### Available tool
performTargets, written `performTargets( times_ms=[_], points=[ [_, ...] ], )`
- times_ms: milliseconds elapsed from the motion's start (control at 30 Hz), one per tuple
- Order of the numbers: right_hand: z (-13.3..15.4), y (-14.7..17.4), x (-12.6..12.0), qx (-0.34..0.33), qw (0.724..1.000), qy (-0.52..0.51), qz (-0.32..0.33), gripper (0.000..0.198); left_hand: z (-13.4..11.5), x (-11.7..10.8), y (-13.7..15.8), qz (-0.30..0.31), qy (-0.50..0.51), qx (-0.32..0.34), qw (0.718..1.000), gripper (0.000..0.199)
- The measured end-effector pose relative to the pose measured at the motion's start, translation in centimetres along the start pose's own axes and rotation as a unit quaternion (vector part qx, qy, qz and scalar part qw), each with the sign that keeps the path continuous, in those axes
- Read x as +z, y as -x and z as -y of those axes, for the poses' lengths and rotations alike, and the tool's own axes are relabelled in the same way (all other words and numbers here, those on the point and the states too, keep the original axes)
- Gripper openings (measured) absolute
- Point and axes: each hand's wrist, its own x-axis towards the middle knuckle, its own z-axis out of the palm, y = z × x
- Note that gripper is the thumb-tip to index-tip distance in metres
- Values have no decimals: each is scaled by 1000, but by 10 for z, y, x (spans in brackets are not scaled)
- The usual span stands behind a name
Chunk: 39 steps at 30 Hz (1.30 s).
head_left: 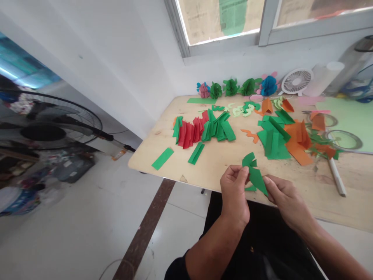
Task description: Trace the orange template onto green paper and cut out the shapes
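Observation:
A green paper cut-out (256,177) with notched edges is held up over the table's front edge. My left hand (236,182) pinches its left side between thumb and fingers. At its lower right corner, my right hand (281,190) is closed with the fingertips on the paper. Below the cut-out lies a small green paper piece (250,188), partly hidden by my left hand. Left of my hands, a folded green strip (196,153) and a flat green strip (162,158) rest on the table.
Folded red papers (186,133) and green papers (217,126) stand on the wooden table (175,177). Orange papers (298,142) lie at right, near a white stick (337,177) and tape rolls (346,139). Paper figures (231,87) and a small fan (296,81) line the wall.

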Motion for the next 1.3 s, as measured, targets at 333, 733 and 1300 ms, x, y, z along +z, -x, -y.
performTargets(
  times_ms=[333, 733, 1300],
  points=[
    [-17, 2, -2, 52, 991, -124, -20, 45, -1, -4, -2, -10, 16, -6, 1000, 28],
    [3, -13, 3, 71, 970, -226, -59, 31, 1, -9, 6, 44, -4, -54, 998, 26],
    [-5, -18, -5, 59, 987, -108, -99, 26, -1, -17, -11, 7, -53, 8, 999, 26]
  ],
)
